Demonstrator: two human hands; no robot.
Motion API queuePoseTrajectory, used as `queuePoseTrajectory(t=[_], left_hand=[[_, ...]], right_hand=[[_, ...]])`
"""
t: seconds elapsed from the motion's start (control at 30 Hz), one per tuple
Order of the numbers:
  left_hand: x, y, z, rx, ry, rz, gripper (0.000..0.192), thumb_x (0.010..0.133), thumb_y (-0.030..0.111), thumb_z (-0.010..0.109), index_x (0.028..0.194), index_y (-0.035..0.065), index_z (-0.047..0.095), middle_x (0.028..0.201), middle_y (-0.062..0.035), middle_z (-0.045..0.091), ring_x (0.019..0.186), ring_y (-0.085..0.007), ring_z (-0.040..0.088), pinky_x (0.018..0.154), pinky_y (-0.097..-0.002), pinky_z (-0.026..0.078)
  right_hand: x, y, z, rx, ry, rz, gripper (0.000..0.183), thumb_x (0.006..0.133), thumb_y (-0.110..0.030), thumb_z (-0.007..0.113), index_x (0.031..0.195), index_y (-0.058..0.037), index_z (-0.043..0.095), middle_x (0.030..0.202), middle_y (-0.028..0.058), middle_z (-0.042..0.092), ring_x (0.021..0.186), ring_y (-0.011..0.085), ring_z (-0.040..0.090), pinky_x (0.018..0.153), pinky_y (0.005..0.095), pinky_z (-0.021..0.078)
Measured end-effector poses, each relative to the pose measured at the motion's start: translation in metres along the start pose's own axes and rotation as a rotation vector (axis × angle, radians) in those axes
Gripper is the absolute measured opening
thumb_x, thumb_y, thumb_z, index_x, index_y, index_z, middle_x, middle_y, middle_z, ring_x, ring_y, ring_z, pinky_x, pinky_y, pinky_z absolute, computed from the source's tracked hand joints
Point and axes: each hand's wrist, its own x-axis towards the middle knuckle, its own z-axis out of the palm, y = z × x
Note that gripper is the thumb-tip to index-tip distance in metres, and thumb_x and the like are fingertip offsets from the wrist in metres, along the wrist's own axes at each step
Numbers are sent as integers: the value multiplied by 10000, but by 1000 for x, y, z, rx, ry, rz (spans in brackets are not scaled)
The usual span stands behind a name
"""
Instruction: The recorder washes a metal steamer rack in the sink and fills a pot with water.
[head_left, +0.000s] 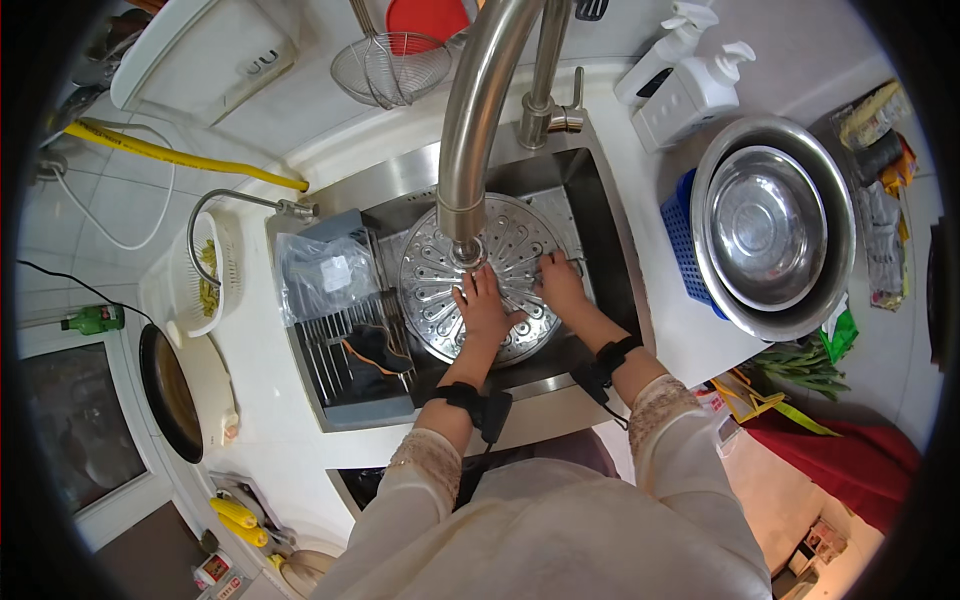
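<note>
A round, perforated metal steamer plate (442, 300) sits in the stainless steel sink (611, 217), beneath the faucet (463, 202). Flat on the plate lies my left hand (486, 311), its fingers spread, just below the faucet's outlet. Over the plate's right edge, my right hand (561, 286) has bent fingers against the metal; the underside of its grip is hidden. Left of the plate, a drying rack (319, 367) spans the sink. On that rack rest a clear plastic bag (330, 270) and a dark, orange-edged scrubber or sponge (375, 349).
Nested metal bowls (769, 229) stand over a blue basket (684, 240) at right. Two white pump bottles (694, 94) are behind them. A white basket (201, 270), a curved thin tap (214, 195) and a dark pan (171, 394) are at left. Wire strainers (390, 69) hang behind the sink.
</note>
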Motion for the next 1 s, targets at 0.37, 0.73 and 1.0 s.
queuePoseTrajectory(t=[0.37, 0.73, 1.0], left_hand=[[0, -3, 3, 21, 13, 2, 1106, 522, 507, 696, 1300, -16, 109, 1379, -139, 42, 1258, -342, 81, 963, -534, 150], [-2, -6, 3, -3, 13, -4, 1102, 521, 504, 697, 1304, -6, 111, 1380, -133, 52, 1258, -347, 83, 966, -532, 142], [0, -4, 3, 0, 8, 4, 1108, 521, 496, 700, 1306, -5, 99, 1379, -137, 56, 1262, -346, 70, 963, -534, 142]], right_hand=[[12, 6, 5, -74, -39, -37, 284, 630, -74, 610, 891, -31, 507, 915, 165, 485, 778, 328, 557, 679, 375, 476], [20, 13, -4, -50, 34, -17, 226, 621, -46, 577, 836, -12, 518, 882, 166, 513, 756, 328, 551, 684, 368, 467], [10, 22, 2, 179, -97, -207, 301, 604, -92, 636, 877, -27, 526, 894, 159, 502, 826, 308, 540, 691, 390, 459]])
